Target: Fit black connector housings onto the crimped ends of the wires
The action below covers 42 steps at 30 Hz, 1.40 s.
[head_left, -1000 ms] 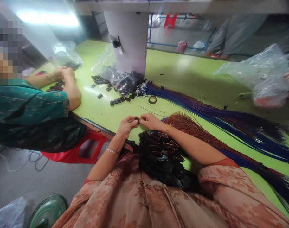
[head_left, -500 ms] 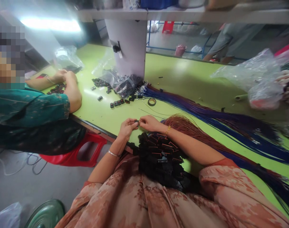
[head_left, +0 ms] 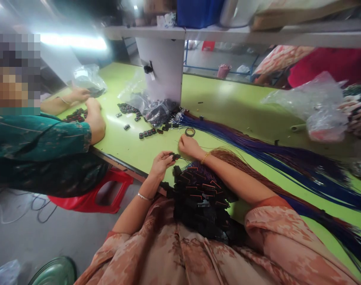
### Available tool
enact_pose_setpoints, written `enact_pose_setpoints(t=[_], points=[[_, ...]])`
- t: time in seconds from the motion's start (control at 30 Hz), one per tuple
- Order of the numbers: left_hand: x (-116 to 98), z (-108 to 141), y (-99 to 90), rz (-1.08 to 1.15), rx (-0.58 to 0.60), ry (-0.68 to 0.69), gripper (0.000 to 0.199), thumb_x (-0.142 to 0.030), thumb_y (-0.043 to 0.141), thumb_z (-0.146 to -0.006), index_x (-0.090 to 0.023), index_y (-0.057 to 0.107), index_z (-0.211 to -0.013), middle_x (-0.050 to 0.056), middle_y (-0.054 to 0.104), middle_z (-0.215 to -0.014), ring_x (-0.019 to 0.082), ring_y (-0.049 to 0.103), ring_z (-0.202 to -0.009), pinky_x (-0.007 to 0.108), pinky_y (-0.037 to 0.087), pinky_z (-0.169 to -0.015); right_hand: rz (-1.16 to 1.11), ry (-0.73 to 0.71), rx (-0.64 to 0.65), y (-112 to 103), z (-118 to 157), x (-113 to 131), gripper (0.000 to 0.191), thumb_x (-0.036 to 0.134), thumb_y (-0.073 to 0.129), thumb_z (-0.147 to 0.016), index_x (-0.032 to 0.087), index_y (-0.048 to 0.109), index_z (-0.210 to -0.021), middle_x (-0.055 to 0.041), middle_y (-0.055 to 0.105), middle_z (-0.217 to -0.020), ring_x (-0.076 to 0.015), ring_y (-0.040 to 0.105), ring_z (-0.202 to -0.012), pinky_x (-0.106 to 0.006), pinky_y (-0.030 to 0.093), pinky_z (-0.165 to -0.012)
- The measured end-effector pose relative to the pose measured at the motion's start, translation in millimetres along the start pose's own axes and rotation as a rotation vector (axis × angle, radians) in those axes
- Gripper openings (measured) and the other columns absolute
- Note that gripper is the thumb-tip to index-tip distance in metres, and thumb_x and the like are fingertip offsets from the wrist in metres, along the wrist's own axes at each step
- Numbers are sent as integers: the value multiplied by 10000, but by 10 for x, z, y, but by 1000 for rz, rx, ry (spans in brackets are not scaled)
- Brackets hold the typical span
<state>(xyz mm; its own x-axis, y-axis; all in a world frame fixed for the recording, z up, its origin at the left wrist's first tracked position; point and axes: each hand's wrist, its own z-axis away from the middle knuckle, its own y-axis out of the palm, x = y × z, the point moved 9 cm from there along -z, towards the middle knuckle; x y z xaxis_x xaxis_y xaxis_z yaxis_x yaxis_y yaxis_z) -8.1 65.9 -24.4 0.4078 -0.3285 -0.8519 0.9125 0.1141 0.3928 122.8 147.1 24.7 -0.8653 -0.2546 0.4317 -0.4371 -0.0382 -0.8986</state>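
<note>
My left hand [head_left: 161, 164] is closed, its thumb and fingertips pinching a small black plastic connector [head_left: 175, 156] above the table edge. My right hand [head_left: 190, 146] sits farther forward, fingers pressed together just below a roll of black tape [head_left: 190, 132]. Thin wires show close to those fingers, but what they hold, if anything, is hidden. Under my right forearm runs a bundle of brown wires [head_left: 242, 162]. Against my body lies a heap of black parts [head_left: 204, 198], some with orange edges.
A co-worker's hands [head_left: 93, 103] are at the left over small dark parts [head_left: 76, 114]. Several black connectors [head_left: 147, 133] stand in a row near a plastic bag of parts [head_left: 159, 113]. Blue and purple wires [head_left: 242, 138] stretch rightward. A white upright panel [head_left: 161, 67] carries the shelf.
My right hand has moved away from my left, forward toward the tape roll. The black connector now shows more fully in my left hand. The co-worker's hands have moved apart.
</note>
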Motion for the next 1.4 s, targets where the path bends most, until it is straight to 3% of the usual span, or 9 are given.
enact_pose_setpoints(t=[0.17, 0.27, 0.47, 0.57, 0.87, 1.4], points=[[43, 123, 248, -51, 143, 61, 364, -216, 831, -569, -140, 638, -868, 11, 682, -767, 108, 626, -698, 241, 492, -692, -362, -176, -83, -187, 188, 260, 107, 201, 467, -818, 164, 565, -797, -16, 602, -722, -124, 491, -628, -242, 355, -608], [101, 175, 349, -70, 209, 58, 329, -189, 826, -575, -133, 639, -840, 19, 686, -772, 108, 623, -723, 232, 485, -711, -508, -199, -109, -235, 337, 315, 90, 212, 486, -794, 169, 560, -764, 16, 568, -678, -102, 467, -589, -226, 354, -581], [108, 41, 68, 110, 23, -19, 269, -143, 783, -638, -140, 621, -853, 13, 668, -793, 105, 630, -744, 269, 518, -780, -644, -212, -86, -223, 590, 310, 112, 259, 520, -777, 167, 569, -737, 30, 532, -637, -95, 453, -583, -218, 353, -564], [93, -17, 24, 161, 13, -39, 224, -102, 740, -677, -140, 617, -861, 24, 674, -851, 115, 645, -806, 306, 519, -867, -646, -181, -69, -201, 619, 265, 126, 272, 524, -769, 163, 570, -724, 31, 525, -622, -95, 444, -575, -218, 346, -560], [122, -43, 62, 198, 48, -91, 156, -50, 655, -746, -120, 635, -884, 62, 679, -851, 125, 654, -823, 328, 496, -937, -429, -98, 0, -134, 595, 226, 161, 250, 514, -786, 161, 552, -658, 13, 560, -616, -98, 432, -574, -223, 299, -558], [142, -71, 34, 196, 61, -95, 205, -63, 695, -723, -118, 660, -916, 52, 690, -842, 116, 660, -816, 292, 516, -886, -292, -122, 40, -111, 607, 271, 163, 241, 525, -808, 150, 609, -703, -12, 613, -651, -110, 457, -587, -228, 287, -569]])
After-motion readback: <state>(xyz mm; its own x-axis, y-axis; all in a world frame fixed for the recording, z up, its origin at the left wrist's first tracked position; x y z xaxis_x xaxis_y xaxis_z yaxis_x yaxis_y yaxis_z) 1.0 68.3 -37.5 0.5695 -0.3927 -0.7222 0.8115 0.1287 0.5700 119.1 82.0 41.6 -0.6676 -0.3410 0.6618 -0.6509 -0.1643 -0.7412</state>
